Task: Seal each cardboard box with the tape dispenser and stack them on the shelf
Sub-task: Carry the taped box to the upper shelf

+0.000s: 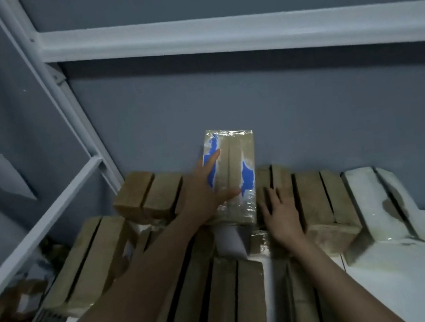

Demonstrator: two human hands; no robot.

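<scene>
Stacking step, by the look of it. The taped box (236,163) (clear tape glossy over the top, w/ torn blue patches either side of the centre seam) lies on top of the other boxes on the shelf (414,282), its far end near the grey wall (281,113).

Left hand (204,189): fingers straight and spread, palm flat on the box's left half, thumb reaching toward the seam. It presses, no grip. Prob. this is to seat the box square and stop it sliding off the uneven layer below.

Right hand (279,214): also flat, fingers apart, resting on the brown box (318,200) just beside the taped one. I'd guess it steadies that neighbour so the row doesn't shift while the top box is nudged in.

A whitish box (372,201) sits tilted at the right end, and another brown box (151,196) sits at the back left. Several boxes show dark open seams, so they are likely not yet sealed. Tape dispenser not in view. The white shelf beam (214,29) runs overhead, so there is room to stack higher.
</scene>
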